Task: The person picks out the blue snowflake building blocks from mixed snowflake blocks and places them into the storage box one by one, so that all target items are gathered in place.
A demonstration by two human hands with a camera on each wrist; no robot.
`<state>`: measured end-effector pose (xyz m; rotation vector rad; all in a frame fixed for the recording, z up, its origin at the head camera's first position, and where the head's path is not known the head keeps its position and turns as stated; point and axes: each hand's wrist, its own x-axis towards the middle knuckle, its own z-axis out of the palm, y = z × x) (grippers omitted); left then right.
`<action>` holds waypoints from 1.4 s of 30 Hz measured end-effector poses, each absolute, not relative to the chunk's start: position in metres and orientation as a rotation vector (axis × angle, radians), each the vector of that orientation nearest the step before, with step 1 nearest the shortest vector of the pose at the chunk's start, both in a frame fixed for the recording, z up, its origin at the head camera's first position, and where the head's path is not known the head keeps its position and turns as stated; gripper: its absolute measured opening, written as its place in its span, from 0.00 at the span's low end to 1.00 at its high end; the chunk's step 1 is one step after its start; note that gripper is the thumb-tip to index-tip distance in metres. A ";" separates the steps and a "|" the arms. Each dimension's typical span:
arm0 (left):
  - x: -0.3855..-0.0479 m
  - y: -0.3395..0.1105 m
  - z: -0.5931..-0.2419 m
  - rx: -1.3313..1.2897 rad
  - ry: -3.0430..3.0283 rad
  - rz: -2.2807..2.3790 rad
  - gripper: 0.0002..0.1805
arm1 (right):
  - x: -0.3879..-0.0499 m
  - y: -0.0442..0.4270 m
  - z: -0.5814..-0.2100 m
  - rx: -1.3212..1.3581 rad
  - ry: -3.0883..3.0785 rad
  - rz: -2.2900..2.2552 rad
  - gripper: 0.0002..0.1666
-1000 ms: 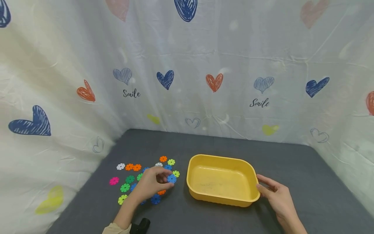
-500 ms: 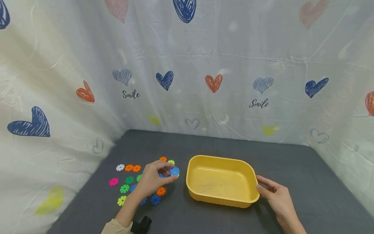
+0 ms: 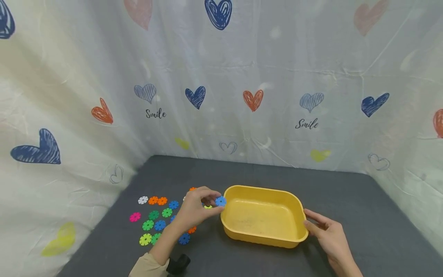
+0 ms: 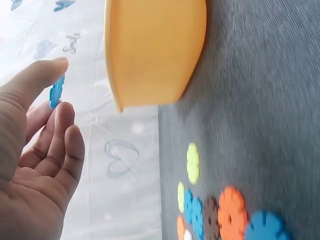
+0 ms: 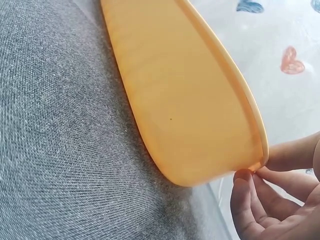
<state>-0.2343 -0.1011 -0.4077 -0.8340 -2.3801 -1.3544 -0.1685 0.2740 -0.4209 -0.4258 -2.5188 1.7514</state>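
Observation:
Between thumb and fingertips my left hand (image 3: 196, 207) pinches a blue notched plastic disc (image 3: 220, 201). The disc is raised off the table, at the left rim of the yellow basin (image 3: 264, 240). In the left wrist view the blue disc (image 4: 57, 92) is seen nearly edge-on. My right hand (image 3: 328, 236) grips the basin's right rim, thumb on one side and fingers on the other. The right wrist view shows those fingers (image 5: 242, 192) at the rim of the basin (image 5: 185, 100). No discs show inside the basin.
Several flat notched discs lie on the dark grey table (image 3: 277, 265) left of the basin, among them a pink disc (image 3: 135, 217), a white disc (image 3: 143, 200) and a dark green disc (image 3: 154, 215). A heart-patterned curtain (image 3: 225, 127) hangs behind.
My left hand has moved right and slightly up with the blue disc, from above the scattered discs to the basin's left rim. The right hand and the basin have stayed put.

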 end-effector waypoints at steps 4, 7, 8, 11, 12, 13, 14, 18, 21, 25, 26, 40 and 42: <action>-0.234 -0.086 -0.408 -0.865 -2.374 -1.382 0.15 | -0.166 0.275 -0.421 -0.437 -2.525 1.742 0.31; -0.233 -0.077 -0.408 -0.878 -2.377 -1.380 0.14 | -0.167 0.275 -0.422 -0.418 -2.526 1.736 0.31; -0.233 -0.073 -0.407 -0.879 -2.383 -1.375 0.14 | -0.168 0.275 -0.422 -0.411 -2.527 1.732 0.31; -0.233 -0.062 -0.408 -0.894 -2.393 -1.341 0.14 | -0.168 0.274 -0.422 -0.407 -2.527 1.725 0.31; -0.233 -0.058 -0.407 -0.898 -2.396 -1.333 0.14 | -0.169 0.274 -0.422 -0.407 -2.526 1.722 0.31; -0.234 -0.055 -0.407 -0.904 -2.396 -1.326 0.14 | -0.170 0.274 -0.421 -0.409 -2.526 1.723 0.31; -0.234 -0.051 -0.407 -0.907 -2.399 -1.321 0.14 | -0.170 0.273 -0.420 -0.405 -2.528 1.722 0.30; -0.235 -0.033 -0.406 -0.929 -2.410 -1.315 0.15 | -0.173 0.273 -0.418 -0.388 -2.530 1.728 0.31; -0.235 -0.018 -0.407 -0.950 -2.429 -1.287 0.16 | -0.173 0.275 -0.417 -0.398 -2.525 1.743 0.31; -0.232 0.002 -0.409 -0.958 -2.455 -1.305 0.17 | -0.171 0.278 -0.419 -0.454 -2.522 1.806 0.33; -0.231 0.006 -0.409 -0.956 -2.465 -1.311 0.17 | -0.171 0.278 -0.419 -0.462 -2.524 1.822 0.33; -0.229 0.042 -0.410 -0.931 -2.689 -1.274 0.18 | -0.170 0.273 -0.421 -0.431 -2.472 1.839 0.31; -0.229 0.049 -0.412 -0.945 -2.717 -1.270 0.17 | -0.169 0.274 -0.423 -0.437 -2.464 1.843 0.30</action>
